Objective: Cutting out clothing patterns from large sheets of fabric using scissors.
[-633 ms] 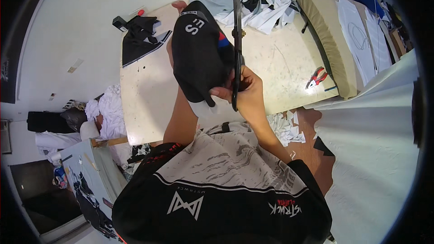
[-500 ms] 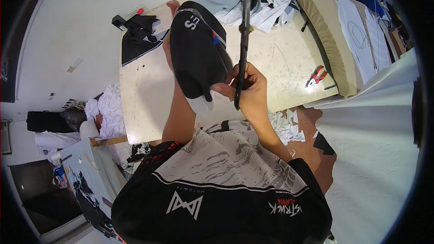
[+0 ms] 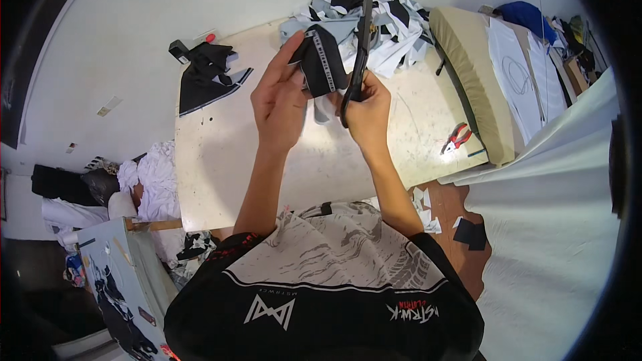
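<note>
A small folded piece of black fabric (image 3: pixel 319 67) with a pale printed band hangs over the table. My left hand (image 3: pixel 279 103) is closed on its left side, thumb and fingers gripping it. A white flap of cloth (image 3: pixel 323 111) dangles under the black piece. Long black scissors (image 3: pixel 366 33) point away from me in my right hand (image 3: pixel 372 110), whose fingers are wrapped round the handles. That hand is close against the fabric's right edge; whether its fingertips also pinch the cloth is hidden.
On the pale table (image 3: pixel 227 160), a black cloth piece (image 3: pixel 207 80) lies at the far left and a heap of black, white and grey fabric (image 3: pixel 394 33) at the back. Red-handled pliers (image 3: pixel 456 139) rest near a beige padded board (image 3: pixel 471 80). Scraps (image 3: pixel 428 210) litter the floor at right.
The black fabric has been turned and bunched smaller, showing its printed band. My left hand, mostly behind it before, now shows at its left side. The scissors stay in my right hand.
</note>
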Demonstrator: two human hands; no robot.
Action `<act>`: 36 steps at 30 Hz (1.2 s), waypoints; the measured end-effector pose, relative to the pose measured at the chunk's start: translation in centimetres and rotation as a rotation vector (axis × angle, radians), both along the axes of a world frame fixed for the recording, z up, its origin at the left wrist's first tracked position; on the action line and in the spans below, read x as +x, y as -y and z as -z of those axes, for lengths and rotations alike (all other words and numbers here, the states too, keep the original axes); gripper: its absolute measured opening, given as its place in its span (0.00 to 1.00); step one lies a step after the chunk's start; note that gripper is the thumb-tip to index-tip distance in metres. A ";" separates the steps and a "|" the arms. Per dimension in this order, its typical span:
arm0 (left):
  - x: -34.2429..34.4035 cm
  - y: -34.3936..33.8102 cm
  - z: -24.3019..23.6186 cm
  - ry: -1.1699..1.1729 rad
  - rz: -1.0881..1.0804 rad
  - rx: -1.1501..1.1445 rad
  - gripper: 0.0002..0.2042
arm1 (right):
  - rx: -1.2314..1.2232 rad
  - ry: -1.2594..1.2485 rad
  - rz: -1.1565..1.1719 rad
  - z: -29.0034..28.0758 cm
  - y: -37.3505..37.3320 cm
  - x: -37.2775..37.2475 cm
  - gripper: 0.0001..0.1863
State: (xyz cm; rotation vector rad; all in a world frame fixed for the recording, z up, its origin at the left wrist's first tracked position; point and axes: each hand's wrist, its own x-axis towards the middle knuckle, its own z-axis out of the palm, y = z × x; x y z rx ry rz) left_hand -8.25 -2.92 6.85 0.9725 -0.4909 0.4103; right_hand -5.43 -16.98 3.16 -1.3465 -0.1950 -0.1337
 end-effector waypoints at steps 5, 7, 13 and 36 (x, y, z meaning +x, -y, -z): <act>0.4 -4.5 2.9 -0.030 -0.582 0.444 0.26 | 0.085 -0.022 -0.111 0.6 2.0 2.9 0.08; 1.4 -6.9 5.6 -0.222 -0.946 0.826 0.20 | 0.041 -0.041 -0.114 -0.6 2.7 3.1 0.08; 7.5 -7.1 16.7 -0.339 -0.561 0.279 0.12 | -0.080 -0.070 -0.203 -1.3 2.6 4.8 0.12; -2.3 -17.7 11.9 -0.167 -0.946 1.170 0.13 | -0.284 -0.082 -0.154 4.7 11.6 13.9 0.11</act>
